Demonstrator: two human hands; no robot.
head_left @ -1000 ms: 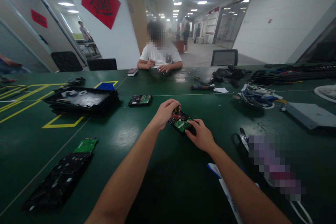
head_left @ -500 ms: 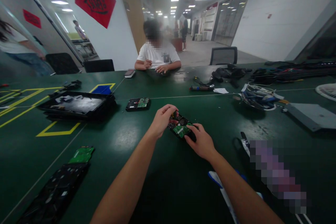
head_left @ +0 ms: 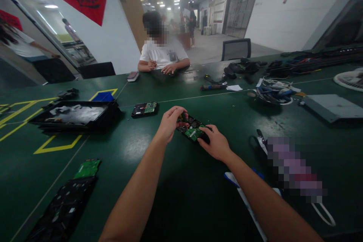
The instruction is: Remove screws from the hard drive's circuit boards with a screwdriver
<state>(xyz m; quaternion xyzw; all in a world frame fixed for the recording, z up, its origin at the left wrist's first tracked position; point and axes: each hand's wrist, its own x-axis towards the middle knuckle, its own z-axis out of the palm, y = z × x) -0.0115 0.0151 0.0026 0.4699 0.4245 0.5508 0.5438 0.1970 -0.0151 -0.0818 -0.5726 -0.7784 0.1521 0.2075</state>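
Note:
In front of me on the green table lies a hard drive (head_left: 193,133), its green circuit board facing up. My right hand (head_left: 217,141) grips its right end, thumb at the near edge and fingers over the board. At the drive's far left end, my left hand (head_left: 170,123) is closed in a pinch around a short black-and-yellow tool that looks like a screwdriver (head_left: 181,117). The fingers cover most of it, and its tip is hidden. Another hard drive (head_left: 144,109) rests a little farther off to the left.
Black drive parts with a green board (head_left: 66,200) lie at the near left, a black tray (head_left: 75,117) behind them. To the right are a blurred-out purple item (head_left: 295,166), a cable bundle (head_left: 273,92) and a grey metal box (head_left: 333,107). A person (head_left: 164,55) sits opposite.
The view has swung to the right, so things sit farther left. Both hands stay at the hard drive with much the same grips. At far left, a person has come into view.

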